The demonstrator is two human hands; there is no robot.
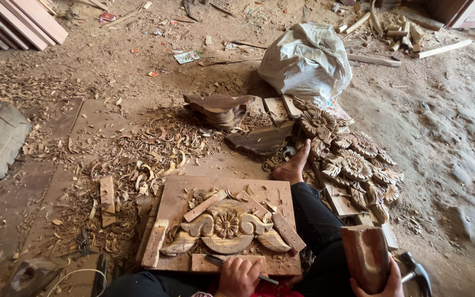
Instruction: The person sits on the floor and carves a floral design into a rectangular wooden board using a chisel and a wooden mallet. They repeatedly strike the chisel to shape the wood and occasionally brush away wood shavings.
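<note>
My left hand grips a thin dark chisel whose tip rests at the lower edge of a carved wooden flower ornament. Small wood strips hold that ornament on a flat work board lying across my lap. At the lower right, my right hand is closed around a thick wooden mallet block, held upright and away from the board. My bare foot stretches out past the board's far right corner.
Finished carved flower pieces are piled to the right. A stack of uncarved blanks and a white sack lie ahead. Wood shavings cover the floor on the left. A hammer lies at the lower right, planks at the top left.
</note>
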